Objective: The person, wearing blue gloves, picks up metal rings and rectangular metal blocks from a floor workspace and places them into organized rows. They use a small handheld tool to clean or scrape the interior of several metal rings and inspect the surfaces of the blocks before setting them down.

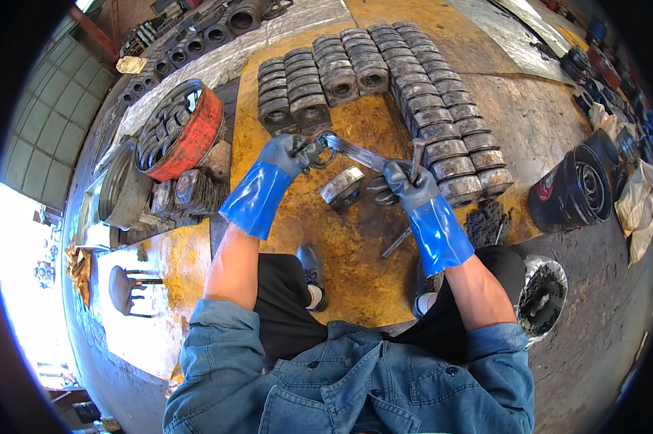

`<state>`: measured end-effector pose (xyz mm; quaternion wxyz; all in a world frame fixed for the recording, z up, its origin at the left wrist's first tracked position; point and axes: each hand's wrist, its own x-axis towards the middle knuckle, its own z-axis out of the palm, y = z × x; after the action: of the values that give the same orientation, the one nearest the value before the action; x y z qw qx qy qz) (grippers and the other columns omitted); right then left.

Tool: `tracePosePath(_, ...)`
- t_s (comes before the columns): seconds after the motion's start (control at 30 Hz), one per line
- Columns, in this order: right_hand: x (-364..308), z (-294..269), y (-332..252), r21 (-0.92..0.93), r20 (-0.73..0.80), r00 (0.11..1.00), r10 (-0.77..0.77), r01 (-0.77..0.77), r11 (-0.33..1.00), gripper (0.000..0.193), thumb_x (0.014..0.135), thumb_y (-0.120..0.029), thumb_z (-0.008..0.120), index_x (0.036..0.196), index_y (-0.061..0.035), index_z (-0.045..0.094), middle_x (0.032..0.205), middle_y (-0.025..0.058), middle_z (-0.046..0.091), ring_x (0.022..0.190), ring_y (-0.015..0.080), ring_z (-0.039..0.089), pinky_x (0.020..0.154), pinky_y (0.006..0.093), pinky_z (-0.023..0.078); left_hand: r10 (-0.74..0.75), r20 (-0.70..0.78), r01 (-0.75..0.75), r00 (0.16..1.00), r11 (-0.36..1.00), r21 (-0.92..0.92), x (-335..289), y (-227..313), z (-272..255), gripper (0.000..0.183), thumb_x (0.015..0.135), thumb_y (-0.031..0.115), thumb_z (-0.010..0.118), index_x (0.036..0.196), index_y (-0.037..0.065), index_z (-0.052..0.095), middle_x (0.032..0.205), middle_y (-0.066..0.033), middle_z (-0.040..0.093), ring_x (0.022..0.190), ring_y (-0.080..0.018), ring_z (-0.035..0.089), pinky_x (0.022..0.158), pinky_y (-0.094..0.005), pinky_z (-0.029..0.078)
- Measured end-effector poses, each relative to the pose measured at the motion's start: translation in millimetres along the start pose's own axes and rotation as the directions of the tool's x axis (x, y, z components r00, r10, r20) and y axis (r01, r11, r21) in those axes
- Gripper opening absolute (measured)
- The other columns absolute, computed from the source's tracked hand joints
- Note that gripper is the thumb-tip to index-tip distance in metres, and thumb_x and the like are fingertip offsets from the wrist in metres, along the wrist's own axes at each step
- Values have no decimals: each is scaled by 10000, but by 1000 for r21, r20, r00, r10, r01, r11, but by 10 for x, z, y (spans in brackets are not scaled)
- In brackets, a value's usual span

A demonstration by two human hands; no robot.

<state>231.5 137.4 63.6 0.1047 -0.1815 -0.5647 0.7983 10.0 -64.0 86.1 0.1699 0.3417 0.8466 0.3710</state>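
My left hand, in a grey-and-blue rubber glove, is closed around a small dark metal ring. A flat, shiny grey strip spans from the ring to my right hand, gloved alike. My right fingers are closed on the strip's near end; a short metal rod also stands up out of this grip. Between and below my hands, a single metal block with a round bore rests on the yellow floor plate. Another thin rod shows below my right hand; whether it touches the floor I cannot tell.
Rows of similar bored blocks stand ahead. A red drum section full of parts stands left, near a small stool. To the right are a black bucket, a dark grease-like heap and a bucket of dark paste.
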Motion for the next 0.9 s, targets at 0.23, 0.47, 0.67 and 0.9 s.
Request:
tracePosePath(0.23, -76, -47, 65, -658, 209, 858, -469, 478, 581, 266, 889, -133, 655, 1153, -99, 662, 881, 122, 689, 785, 229, 690, 706, 327, 559, -36, -49, 38, 998, 999, 39, -25, 10, 96, 306, 882, 353, 715, 875, 47, 730, 652, -59, 658, 567, -116, 594, 534, -317, 483)
tracePosePath(0.47, 3, -92, 39, -740, 526, 694, -491, 659, 138, 666, 629, -5, 693, 1278, -120, 601, 948, 136, 684, 820, 335, 665, 717, 409, 552, -118, -46, 115, 992, 991, -70, -66, -121, -61, 320, 899, 297, 709, 963, -16, 693, 778, -107, 715, 612, -144, 653, 534, -303, 535)
tracePosePath(0.67, -2, -77, 63, -638, 434, 735, -520, 659, 398, 657, 665, 18, 632, 1297, -160, 604, 994, 123, 699, 846, 315, 679, 751, 371, 548, -163, -88, 130, 983, 945, -300, -198, -128, -444, 314, 936, 282, 665, 988, -26, 693, 821, -123, 724, 607, -169, 654, 538, -299, 552)
tracePosePath(0.9, 6, 28, 148, -236, 233, 943, -237, 292, 927, 333, 975, -242, 609, 1213, -10, 637, 938, 40, 697, 840, 102, 625, 752, 260, 502, -223, -109, 181, 969, 934, -308, -266, -263, -503, 300, 917, 286, 693, 970, -7, 724, 808, -118, 720, 613, -159, 648, 553, -295, 557)
